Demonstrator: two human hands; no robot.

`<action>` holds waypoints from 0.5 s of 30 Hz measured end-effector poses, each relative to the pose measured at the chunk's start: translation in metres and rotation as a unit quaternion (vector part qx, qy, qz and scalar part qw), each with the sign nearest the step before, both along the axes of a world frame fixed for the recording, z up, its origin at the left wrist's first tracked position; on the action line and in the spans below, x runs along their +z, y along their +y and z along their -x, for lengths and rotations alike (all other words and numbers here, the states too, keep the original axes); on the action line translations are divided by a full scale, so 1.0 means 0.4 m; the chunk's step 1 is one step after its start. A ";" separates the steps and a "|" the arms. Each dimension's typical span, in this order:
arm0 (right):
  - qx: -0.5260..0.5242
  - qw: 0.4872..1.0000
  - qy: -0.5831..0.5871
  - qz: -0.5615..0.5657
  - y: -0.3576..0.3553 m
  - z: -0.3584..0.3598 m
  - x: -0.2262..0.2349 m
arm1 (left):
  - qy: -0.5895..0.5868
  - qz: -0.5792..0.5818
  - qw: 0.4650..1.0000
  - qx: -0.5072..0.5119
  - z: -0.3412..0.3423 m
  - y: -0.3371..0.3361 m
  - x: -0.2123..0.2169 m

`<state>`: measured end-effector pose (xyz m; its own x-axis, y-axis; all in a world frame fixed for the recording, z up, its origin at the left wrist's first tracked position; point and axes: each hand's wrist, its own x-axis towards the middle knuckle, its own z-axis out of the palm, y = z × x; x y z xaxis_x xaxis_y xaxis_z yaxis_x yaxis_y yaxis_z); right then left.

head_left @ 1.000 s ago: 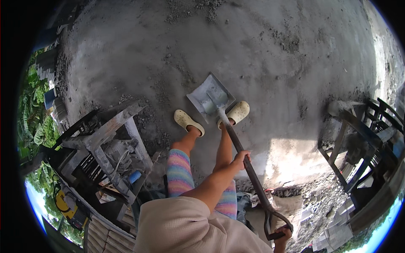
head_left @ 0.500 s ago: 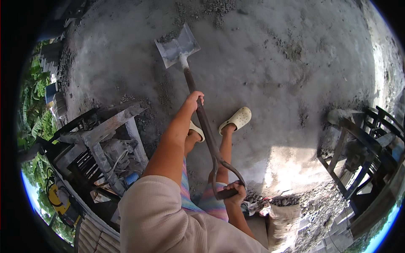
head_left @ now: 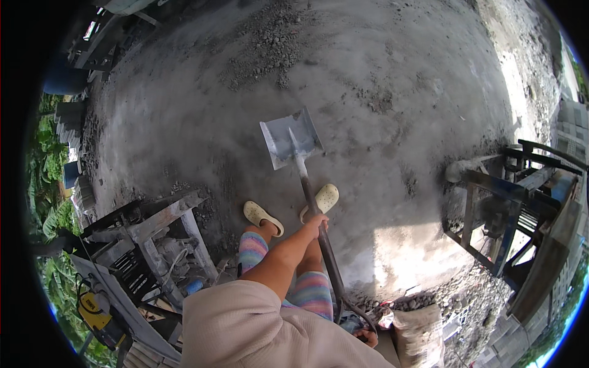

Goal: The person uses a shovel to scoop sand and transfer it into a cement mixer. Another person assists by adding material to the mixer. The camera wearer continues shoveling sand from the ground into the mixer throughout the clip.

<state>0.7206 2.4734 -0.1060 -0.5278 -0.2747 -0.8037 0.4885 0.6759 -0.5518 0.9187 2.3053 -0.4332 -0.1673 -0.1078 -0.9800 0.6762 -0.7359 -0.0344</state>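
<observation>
Left fingers (head_left: pixel 322 220) wrap shovel (head_left: pixel 330 257) shaft | right fingers (head_left: pixel 367 335) curl round its handle, partly hidden by shirt (head_left: pixel 245 316)

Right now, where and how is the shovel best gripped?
Probably two-handed: left hand around the shaft from the person's left, right hand at the forked handle from the right. The shaft is long and slim, slanting away to a wide blade, so hands set well apart should steady it best.
</observation>
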 end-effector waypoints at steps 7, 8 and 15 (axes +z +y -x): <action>-0.069 0.997 -0.026 -0.034 -0.098 0.007 -0.045 | 0.026 0.008 1.000 -0.010 0.042 -0.078 -0.072; -0.066 0.997 -0.028 -0.040 -0.124 0.003 -0.055 | 0.024 0.003 1.000 -0.006 0.017 -0.101 -0.083; -0.046 0.994 -0.030 -0.097 -0.300 -0.047 -0.029 | 0.068 -0.012 0.997 0.020 -0.044 -0.230 -0.086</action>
<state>0.7395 2.3536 -0.1176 -0.4929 -0.0636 -0.8678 0.5813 0.7180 -0.3828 0.9365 2.2134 -0.4675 -0.2957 -0.0937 -0.9507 0.6931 -0.7059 -0.1460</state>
